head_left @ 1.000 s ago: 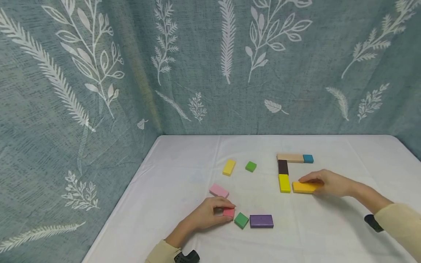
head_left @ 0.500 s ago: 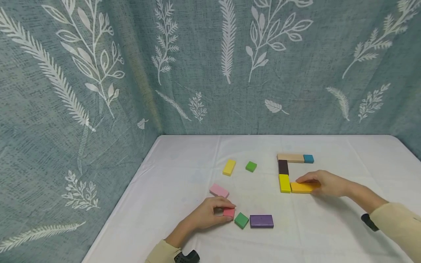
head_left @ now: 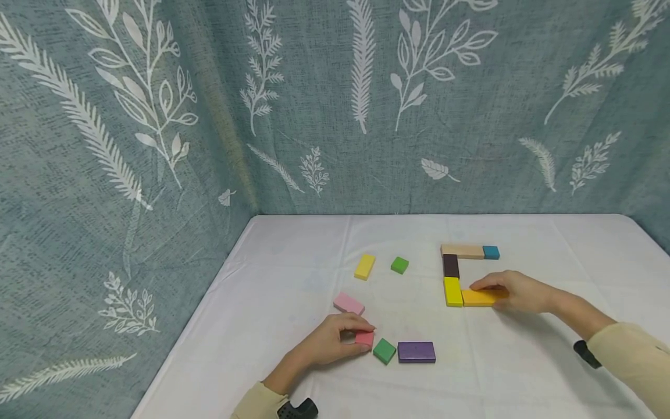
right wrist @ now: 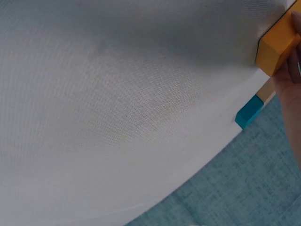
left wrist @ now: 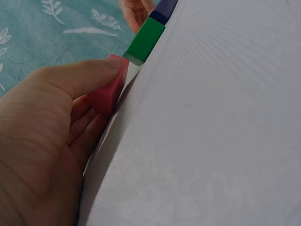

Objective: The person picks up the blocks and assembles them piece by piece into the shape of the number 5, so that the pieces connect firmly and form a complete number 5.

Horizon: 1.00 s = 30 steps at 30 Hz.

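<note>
Orange block in our right hand's grip butts against the bright yellow block: we have five joined, our left hand pinching the red block, five loose blocks left.

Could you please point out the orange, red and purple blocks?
Orange block (head_left: 478, 298): head view, visible top face.
Red block (head_left: 364, 338): head view, visible top face.
Purple block (head_left: 416, 351): head view, top face's middle.

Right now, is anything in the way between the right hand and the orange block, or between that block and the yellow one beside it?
Nothing visible is. The right hand grips the orange block, whose left end appears to meet the yellow block with nothing between them.
</note>
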{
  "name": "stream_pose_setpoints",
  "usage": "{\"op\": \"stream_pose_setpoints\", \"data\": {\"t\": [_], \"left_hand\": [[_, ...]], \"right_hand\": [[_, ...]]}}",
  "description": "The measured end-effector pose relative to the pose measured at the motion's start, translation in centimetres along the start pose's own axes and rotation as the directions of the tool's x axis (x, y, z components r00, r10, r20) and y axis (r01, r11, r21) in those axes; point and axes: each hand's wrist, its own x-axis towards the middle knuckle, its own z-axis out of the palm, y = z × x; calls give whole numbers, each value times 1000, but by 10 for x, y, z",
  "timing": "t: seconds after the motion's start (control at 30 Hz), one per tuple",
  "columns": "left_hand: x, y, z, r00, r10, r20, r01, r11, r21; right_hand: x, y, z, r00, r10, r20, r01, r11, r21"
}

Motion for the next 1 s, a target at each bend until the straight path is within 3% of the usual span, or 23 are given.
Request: {"op": "stream_pose_setpoints", "data": {"t": [0.4, 0.87, 1.0], "left_hand": [[0, 1, 0, 1000, -20, 4, 20, 1000, -8], [0, 0, 0, 1000, -29, 3, 29, 1000, 7], [0, 0, 0, 1000, -28, 4, 28, 1000, 4]], "right_hand": [[0, -1, -1, 1000, 14, -22, -14, 1000, 0], [3, -3, -3, 997, 61, -52, -49, 978, 204], [5, -1, -3, 995, 60, -83, -40, 975, 220]]}}
